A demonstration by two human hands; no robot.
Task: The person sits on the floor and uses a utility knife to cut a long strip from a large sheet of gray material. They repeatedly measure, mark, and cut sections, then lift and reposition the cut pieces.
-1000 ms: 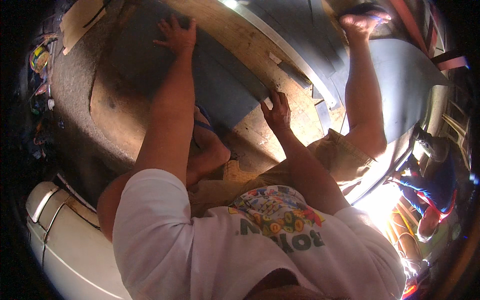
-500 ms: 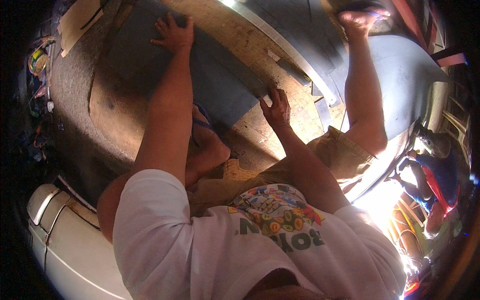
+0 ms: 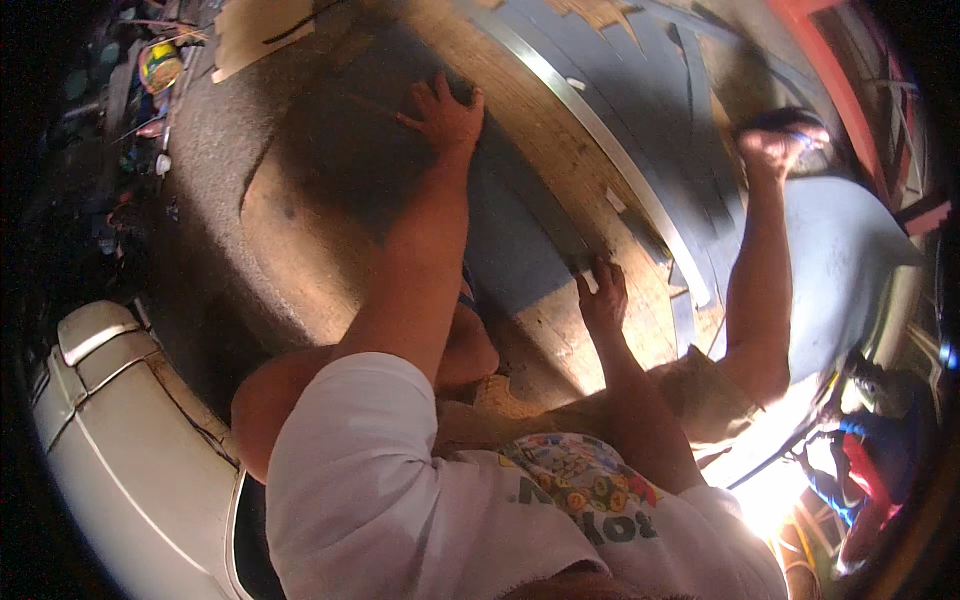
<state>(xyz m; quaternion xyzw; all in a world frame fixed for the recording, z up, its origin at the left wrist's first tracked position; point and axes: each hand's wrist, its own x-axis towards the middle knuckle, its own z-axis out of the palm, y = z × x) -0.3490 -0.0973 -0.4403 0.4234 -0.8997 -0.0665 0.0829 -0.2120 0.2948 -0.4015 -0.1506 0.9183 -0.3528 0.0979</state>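
In the head view, one dark grey sheet point(image 3: 515, 245) lies on a wooden board point(image 3: 300, 225) toward 12 o'clock. The left hand point(image 3: 445, 118) is spread on it near 12 o'clock; the right hand point(image 3: 605, 300), at 3 o'clock, has its fingers parted at the sheet's near corner, whether pinching I cannot tell. The sheet looks thin, light and fairly stiff, perhaps slippery, best held by opposite edges. Count one silvery strip point(image 3: 695, 270), one cardboard piece point(image 3: 260, 38) at 11 o'clock.
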